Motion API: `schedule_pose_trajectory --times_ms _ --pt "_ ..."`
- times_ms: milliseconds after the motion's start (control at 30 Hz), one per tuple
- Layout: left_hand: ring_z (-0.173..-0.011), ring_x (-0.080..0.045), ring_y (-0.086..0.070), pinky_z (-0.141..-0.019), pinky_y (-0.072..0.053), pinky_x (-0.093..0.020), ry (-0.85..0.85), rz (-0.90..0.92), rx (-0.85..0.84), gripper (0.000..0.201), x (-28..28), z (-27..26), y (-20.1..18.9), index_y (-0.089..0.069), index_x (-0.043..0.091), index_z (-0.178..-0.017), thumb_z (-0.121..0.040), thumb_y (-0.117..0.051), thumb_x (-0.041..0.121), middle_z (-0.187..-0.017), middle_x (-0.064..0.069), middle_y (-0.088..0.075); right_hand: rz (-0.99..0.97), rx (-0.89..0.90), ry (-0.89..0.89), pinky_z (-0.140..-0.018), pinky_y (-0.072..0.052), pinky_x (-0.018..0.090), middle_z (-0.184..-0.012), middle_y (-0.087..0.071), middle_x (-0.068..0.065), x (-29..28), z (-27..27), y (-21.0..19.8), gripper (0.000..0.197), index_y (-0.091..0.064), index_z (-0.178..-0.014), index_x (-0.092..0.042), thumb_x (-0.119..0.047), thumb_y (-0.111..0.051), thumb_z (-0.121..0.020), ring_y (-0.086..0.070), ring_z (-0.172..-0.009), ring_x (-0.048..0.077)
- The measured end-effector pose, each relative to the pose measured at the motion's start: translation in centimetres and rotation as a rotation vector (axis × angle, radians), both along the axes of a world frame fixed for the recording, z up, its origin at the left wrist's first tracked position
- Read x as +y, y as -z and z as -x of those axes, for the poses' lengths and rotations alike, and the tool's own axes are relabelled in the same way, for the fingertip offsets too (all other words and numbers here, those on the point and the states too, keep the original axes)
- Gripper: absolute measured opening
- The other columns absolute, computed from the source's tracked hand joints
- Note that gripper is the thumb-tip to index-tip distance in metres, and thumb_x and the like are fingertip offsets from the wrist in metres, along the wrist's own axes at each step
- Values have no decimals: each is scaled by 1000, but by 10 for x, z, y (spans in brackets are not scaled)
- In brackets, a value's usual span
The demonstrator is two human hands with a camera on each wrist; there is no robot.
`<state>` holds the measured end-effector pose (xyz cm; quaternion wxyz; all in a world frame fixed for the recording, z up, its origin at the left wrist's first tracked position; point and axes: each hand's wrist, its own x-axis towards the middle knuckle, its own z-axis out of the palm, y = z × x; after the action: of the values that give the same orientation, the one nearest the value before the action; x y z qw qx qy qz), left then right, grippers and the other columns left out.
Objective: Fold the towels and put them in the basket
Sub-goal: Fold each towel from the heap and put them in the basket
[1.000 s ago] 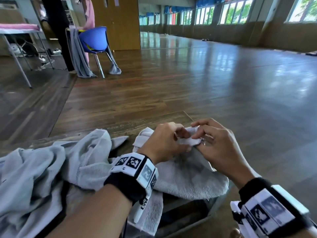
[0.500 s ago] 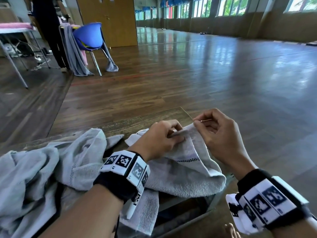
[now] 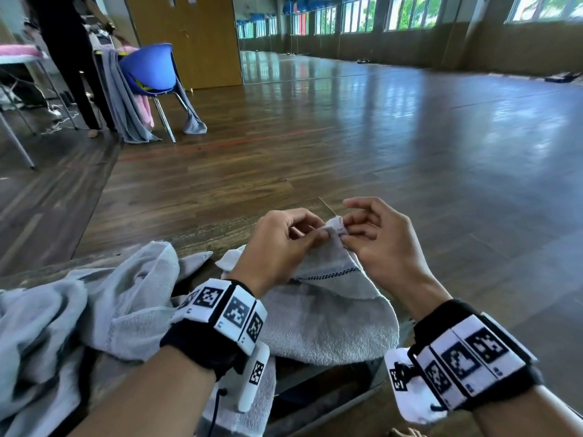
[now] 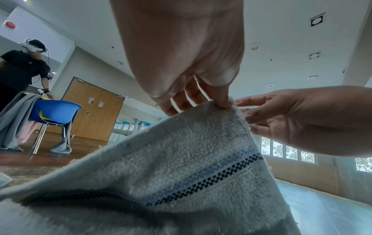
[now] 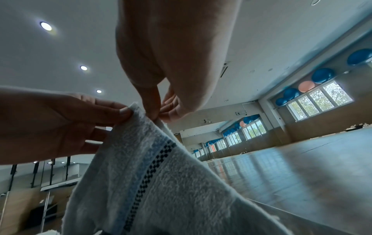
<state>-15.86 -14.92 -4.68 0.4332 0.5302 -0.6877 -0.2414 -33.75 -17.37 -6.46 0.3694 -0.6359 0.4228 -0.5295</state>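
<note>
A small pale grey towel (image 3: 328, 313) with a blue and black chequered stripe rises in a peak over the table's right end. My left hand (image 3: 315, 231) pinches its top corner between thumb and forefinger. My right hand (image 3: 348, 230) pinches the same corner from the right, fingertips almost meeting the left's. The left wrist view shows the left hand (image 4: 223, 103) on the towel (image 4: 191, 159) edge and the right hand (image 4: 247, 114) beside it. In the right wrist view the right hand (image 5: 156, 116) nips the towel (image 5: 161, 182) edge. A larger grey towel (image 3: 79, 313) lies crumpled at the left.
A dark container (image 3: 315, 389) sits under the small towel's lower edge; I cannot tell if it is the basket. Far left, a blue chair (image 3: 148, 70) is draped with grey and pink towels, beside a standing person (image 3: 72, 58) and a table (image 3: 19, 58). Wooden floor stretches ahead.
Both hands have lifted the bunched towel corner up off the table into a peak. The striped end has come into view.
</note>
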Motion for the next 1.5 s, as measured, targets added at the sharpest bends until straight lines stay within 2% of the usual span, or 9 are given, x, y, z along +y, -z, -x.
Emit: schedule_pose_trajectory --times_ms 200,367,567,733,1067,1167,1233,1333,1500 --pt "-67 -13 -64 -62 -50 -24 -22 27 55 7 0 6 -1 -76 20 -88 -87 -75 26 -77 4 -73 12 65 -22 -76 -58 20 -85 -75 -3 -3 1 2 35 -74 -96 -21 12 -73 -81 -73 -79 8" --pt "-63 -7 -63 -60 -51 -22 -24 30 149 7 -2 6 1 -76 14 -87 -85 -77 20 -75 3 -71 -4 43 -37 -83 -60 26 -88 -79 -2 -10 -1 5 18 -78 -95 -14 1 -73 -87 -74 -84 10" --pt "-70 -28 -73 -62 -56 -31 -30 -24 329 9 -4 6 5 -79 12 -84 -78 -83 18 -72 -5 -76 -7 37 -47 -85 -60 31 -90 -79 -4 -14 -1 10 19 -78 -93 -17 0 -72 -88 -76 -88 12" --pt "-66 -22 -73 -64 -58 -31 -14 -73 453 10 -7 6 9 -79 7 -83 -75 -84 11 -73 -11 -76 -29 7 -80 -85 -62 33 -89 -80 -2 -13 0 9 20 -78 -92 -16 2 -72 -88 -76 -88 14" --pt "-55 -9 -65 -51 -46 -19 -46 -73 255 30 -9 3 15 -73 7 -81 -75 -84 34 -70 -6 -76 -60 -33 -89 -87 -61 33 -87 -79 3 -11 -5 10 11 -78 -90 -13 -11 -83 -81 -77 -86 20" --pt "-76 -15 -70 -66 -53 -20 36 -129 240 28 -9 0 14 -73 2 -81 -81 -80 29 -97 -4 -75 -26 -1 -94 -84 -60 28 -85 -79 0 -13 -3 9 14 -78 -87 -17 -4 -78 -85 -76 -84 15" --pt "-90 -7 -69 -79 -53 -17 100 -137 163 25 -9 -3 13 -75 3 -79 -84 -77 27 -108 4 -72 -19 38 -97 -80 -59 24 -84 -79 0 -12 -3 8 18 -78 -86 -18 -1 -75 -87 -76 -82 14" --pt "-96 -5 -69 -87 -50 -22 108 -103 66 21 -8 -6 14 -77 5 -79 -86 -76 25 -103 5 -75 -30 85 -136 -81 -60 27 -84 -79 2 -9 -4 6 11 -78 -89 -14 -4 -76 -88 -76 -83 18" --pt "-85 -12 -71 -82 -55 -34 113 -81 16 23 -7 -6 17 -80 8 -82 -84 -77 31 -90 2 -77 -29 160 -166 -84 -61 33 -83 -79 0 -4 -1 3 9 -79 -89 -15 -7 -80 -84 -76 -82 15"
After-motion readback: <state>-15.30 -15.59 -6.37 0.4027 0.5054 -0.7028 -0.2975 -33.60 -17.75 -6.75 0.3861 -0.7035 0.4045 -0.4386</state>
